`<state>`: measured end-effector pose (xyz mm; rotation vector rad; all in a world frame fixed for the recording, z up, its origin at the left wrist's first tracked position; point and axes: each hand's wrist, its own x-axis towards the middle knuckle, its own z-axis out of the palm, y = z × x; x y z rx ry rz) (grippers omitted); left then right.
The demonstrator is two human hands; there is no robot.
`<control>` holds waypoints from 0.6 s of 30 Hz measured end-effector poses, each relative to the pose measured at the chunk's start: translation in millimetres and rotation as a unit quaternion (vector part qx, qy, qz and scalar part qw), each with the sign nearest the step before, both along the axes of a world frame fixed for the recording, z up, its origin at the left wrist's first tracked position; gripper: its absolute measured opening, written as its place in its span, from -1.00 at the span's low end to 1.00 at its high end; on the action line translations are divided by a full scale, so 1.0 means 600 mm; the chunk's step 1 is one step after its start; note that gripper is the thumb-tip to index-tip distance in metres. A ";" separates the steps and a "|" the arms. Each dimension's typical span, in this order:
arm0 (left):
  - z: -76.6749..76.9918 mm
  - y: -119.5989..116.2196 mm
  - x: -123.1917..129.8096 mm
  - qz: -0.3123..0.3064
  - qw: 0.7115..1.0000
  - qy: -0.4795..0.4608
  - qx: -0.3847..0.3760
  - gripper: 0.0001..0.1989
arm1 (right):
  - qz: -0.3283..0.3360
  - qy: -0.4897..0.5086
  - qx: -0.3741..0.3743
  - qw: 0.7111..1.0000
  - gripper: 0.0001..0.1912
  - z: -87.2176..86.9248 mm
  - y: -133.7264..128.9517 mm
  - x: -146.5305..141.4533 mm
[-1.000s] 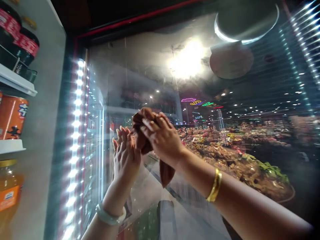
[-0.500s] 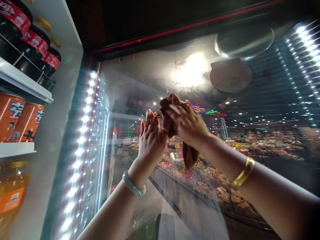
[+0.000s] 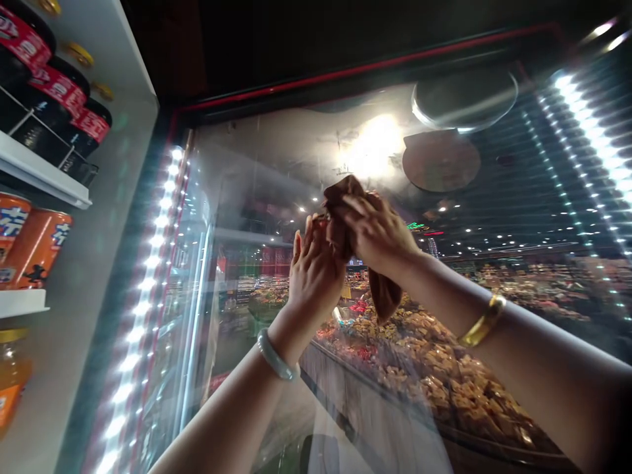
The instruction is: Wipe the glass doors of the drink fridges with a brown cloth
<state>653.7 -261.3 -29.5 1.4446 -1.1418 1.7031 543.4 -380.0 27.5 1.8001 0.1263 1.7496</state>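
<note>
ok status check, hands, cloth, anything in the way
Right hand on bunched brown cloth, up at the glass. Left hand open alongside, glass contact unclear. Shelved bottles and cans far left, apart from hands.

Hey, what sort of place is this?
Most likely a shop or supermarket, perhaps at a drinks cooler: dark bottles and orange cans stand on white shelves at the left, and heaped goods show in or through the glass.

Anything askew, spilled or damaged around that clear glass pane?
Nothing stands out as spilled or damaged. The crumpled brown cloth under the right hand hangs partly loose; the dark bottles with red labels stand in a row on the white shelf.
</note>
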 end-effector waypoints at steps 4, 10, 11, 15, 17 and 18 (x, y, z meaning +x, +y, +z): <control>0.028 -0.040 -0.034 -0.010 0.999 -0.042 0.030 -0.37 | -0.010 -0.090 0.102 0.991 -0.48 -0.023 -0.034 -0.037; 0.003 -0.036 -0.053 -0.014 0.996 -0.074 0.038 -0.40 | -0.001 -0.059 0.026 0.998 -0.49 -0.078 -0.036 -0.032; 0.008 -0.033 -0.049 -0.015 0.998 -0.056 0.031 -0.40 | 0.000 -0.041 0.002 0.999 -0.50 -0.063 -0.034 -0.028; 0.063 -0.045 -0.045 -0.042 0.999 0.024 -0.006 -0.38 | -0.020 0.008 -0.019 1.000 -0.52 0.018 -0.036 -0.030; 0.092 -0.068 -0.058 -0.055 0.998 0.023 -0.005 -0.37 | -0.028 -0.003 0.010 1.000 -0.51 0.042 -0.049 -0.044; 0.103 -0.082 -0.068 -0.052 0.998 0.017 0.000 -0.37 | -0.029 -0.016 0.027 0.999 -0.50 0.047 -0.059 -0.053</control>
